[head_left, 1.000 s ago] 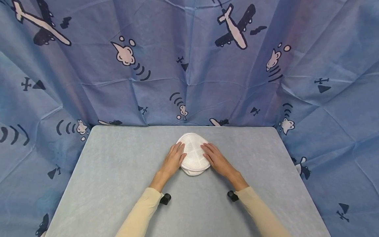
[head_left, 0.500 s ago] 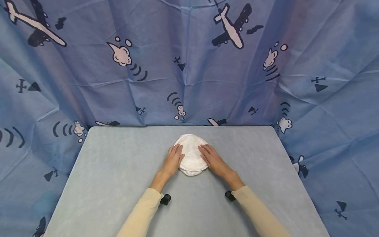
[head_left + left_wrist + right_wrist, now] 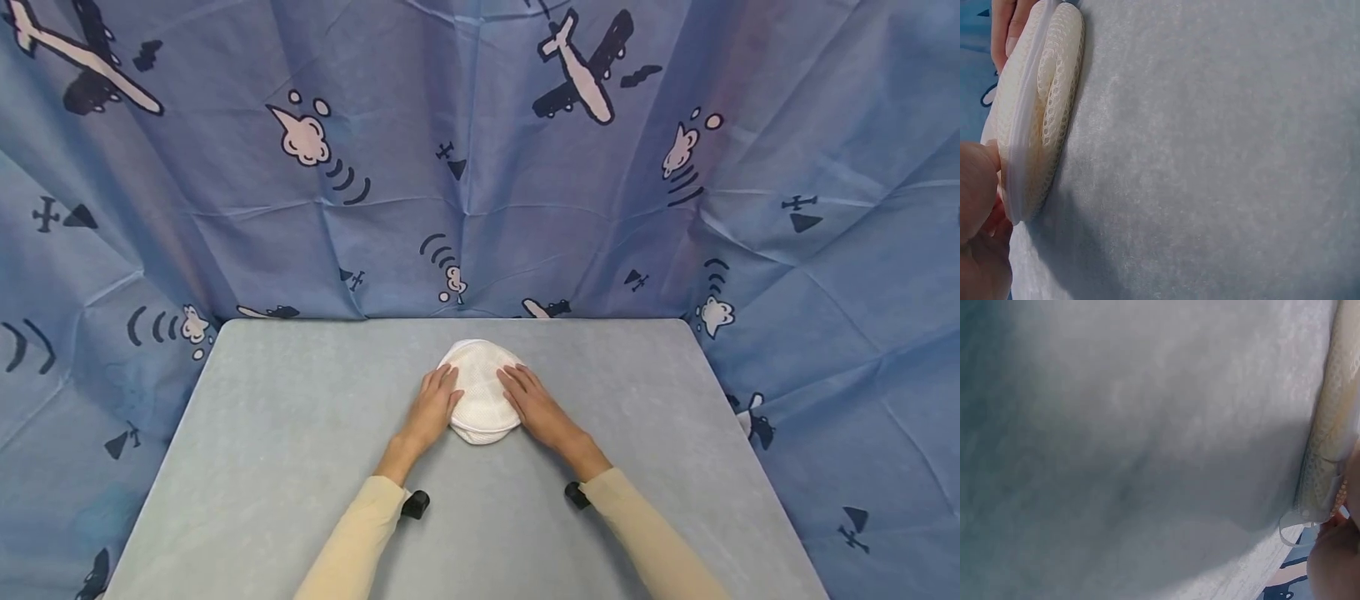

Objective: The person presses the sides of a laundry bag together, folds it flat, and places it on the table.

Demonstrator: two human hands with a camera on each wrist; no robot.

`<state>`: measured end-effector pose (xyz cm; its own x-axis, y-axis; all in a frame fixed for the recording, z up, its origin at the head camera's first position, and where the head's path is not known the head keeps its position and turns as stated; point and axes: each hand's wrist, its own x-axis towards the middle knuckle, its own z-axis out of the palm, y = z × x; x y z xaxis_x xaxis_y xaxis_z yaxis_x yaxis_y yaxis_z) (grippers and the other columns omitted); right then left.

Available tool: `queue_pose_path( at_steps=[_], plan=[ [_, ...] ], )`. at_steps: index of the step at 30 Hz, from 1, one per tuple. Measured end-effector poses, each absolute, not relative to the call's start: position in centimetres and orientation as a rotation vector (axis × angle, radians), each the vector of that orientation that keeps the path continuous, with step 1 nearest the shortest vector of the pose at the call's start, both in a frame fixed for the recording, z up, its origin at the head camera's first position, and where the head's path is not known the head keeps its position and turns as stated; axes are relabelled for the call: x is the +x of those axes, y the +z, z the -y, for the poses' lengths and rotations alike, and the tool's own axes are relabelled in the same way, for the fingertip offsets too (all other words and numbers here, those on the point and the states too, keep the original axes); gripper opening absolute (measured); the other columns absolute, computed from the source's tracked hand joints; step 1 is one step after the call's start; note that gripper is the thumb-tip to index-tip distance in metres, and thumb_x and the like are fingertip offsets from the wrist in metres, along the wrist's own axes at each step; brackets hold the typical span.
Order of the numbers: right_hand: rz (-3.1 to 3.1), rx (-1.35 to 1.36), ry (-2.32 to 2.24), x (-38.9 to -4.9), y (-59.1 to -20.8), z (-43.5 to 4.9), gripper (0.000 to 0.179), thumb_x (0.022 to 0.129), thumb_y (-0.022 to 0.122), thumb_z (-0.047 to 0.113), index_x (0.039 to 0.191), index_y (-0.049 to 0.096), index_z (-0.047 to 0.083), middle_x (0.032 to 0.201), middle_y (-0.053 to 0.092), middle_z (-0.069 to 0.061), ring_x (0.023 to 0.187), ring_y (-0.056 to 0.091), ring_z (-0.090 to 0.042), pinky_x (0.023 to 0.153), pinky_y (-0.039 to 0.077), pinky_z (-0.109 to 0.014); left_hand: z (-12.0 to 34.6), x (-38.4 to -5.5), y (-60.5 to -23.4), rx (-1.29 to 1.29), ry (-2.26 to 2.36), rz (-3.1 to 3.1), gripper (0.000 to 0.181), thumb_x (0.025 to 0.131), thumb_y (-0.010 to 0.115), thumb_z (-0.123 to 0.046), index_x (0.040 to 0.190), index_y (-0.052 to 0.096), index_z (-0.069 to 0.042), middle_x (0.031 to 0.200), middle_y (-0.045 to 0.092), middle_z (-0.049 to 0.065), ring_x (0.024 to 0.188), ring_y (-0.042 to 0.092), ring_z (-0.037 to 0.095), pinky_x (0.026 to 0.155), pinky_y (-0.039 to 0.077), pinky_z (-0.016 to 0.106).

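A rounded white mesh laundry bag (image 3: 477, 392) lies flattened near the back middle of the table. In the left wrist view its smooth white edge band (image 3: 1022, 131) runs along the side, with a padded mesh fold beneath. My left hand (image 3: 432, 410) grips the bag's left side, its thumb against the mesh and other fingers round the edge. On the opposite side my right hand (image 3: 545, 414) holds the bag, its fingers spread over the top face. A thin white loop (image 3: 1290, 532) sticks out from the bag beside the right hand in the right wrist view.
The grey table (image 3: 300, 433) has its back edge close to a blue curtain (image 3: 405, 167) printed with airplanes, which also hangs along both sides. Each wrist wears a small black camera, such as the left wrist camera (image 3: 416, 504).
The whole head view shifts slightly, so hands, bag and table appear a little farther left. Both hands stay on the bag, in about the same place on it.
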<state>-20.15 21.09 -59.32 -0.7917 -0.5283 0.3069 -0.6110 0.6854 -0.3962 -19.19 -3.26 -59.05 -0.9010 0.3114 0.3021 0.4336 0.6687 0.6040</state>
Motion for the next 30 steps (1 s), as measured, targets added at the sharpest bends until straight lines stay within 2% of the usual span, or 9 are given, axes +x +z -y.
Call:
queue_pose_path(
  at_steps=[5, 13, 17, 22, 30],
  plan=[
    [2.796, 0.883, 0.796, -20.5, -58.6, -21.3, 0.046, 0.108, 0.051, 0.012, 0.151, 0.046, -0.003, 0.15, 0.047, -0.027, 0.143, 0.037, -0.046, 0.117, 0.033, -0.059, 3.4, -19.6, -58.7, -0.617, -1.08, 2.712, 0.043, 0.104, 0.057, -0.007, 0.141, 0.05, 0.014, 0.147, 0.046, 0.033, 0.136, 0.043, 0.048, 0.114, 0.037, 0.054],
    [2.774, 0.872, 0.911, -20.5, -57.2, -22.2, 0.045, 0.107, 0.054, 0.012, 0.151, 0.048, -0.001, 0.152, 0.045, -0.026, 0.144, 0.037, -0.042, 0.117, 0.032, -0.058, 3.4, -20.1, -57.2, -0.67, -1.101, 2.721, 0.046, 0.104, 0.058, -0.009, 0.144, 0.048, 0.011, 0.15, 0.044, 0.031, 0.141, 0.039, 0.044, 0.118, 0.033, 0.051],
    [2.761, 0.855, 0.953, -20.6, -56.7, -22.5, 0.046, 0.107, 0.056, 0.012, 0.15, 0.048, 0.0, 0.152, 0.044, -0.024, 0.144, 0.037, -0.038, 0.117, 0.033, -0.055, 3.4, -20.4, -56.5, -0.667, -1.104, 2.643, 0.043, 0.102, 0.061, -0.006, 0.14, 0.052, 0.012, 0.145, 0.049, 0.03, 0.137, 0.043, 0.043, 0.116, 0.036, 0.05],
    [2.729, 0.873, 0.948, -20.8, -56.2, -22.7, 0.045, 0.105, 0.057, 0.01, 0.148, 0.049, -0.004, 0.15, 0.046, -0.025, 0.142, 0.039, -0.04, 0.116, 0.034, -0.056, 3.5, -20.4, -56.1, -0.666, -1.084, 2.587, 0.038, 0.1, 0.063, -0.004, 0.135, 0.057, 0.012, 0.138, 0.054, 0.029, 0.131, 0.048, 0.043, 0.112, 0.04, 0.051],
    [2.726, 0.836, 0.957, -20.7, -55.7, -23.1, 0.04, 0.106, 0.057, 0.01, 0.143, 0.054, -0.004, 0.147, 0.049, -0.022, 0.14, 0.041, -0.038, 0.116, 0.034, -0.053, 3.9, -20.4, -55.9, -0.613, -1.092, 2.589, 0.036, 0.101, 0.063, -0.006, 0.134, 0.06, 0.007, 0.13, 0.059, 0.024, 0.123, 0.052, 0.039, 0.108, 0.044, 0.049]
  ],
)
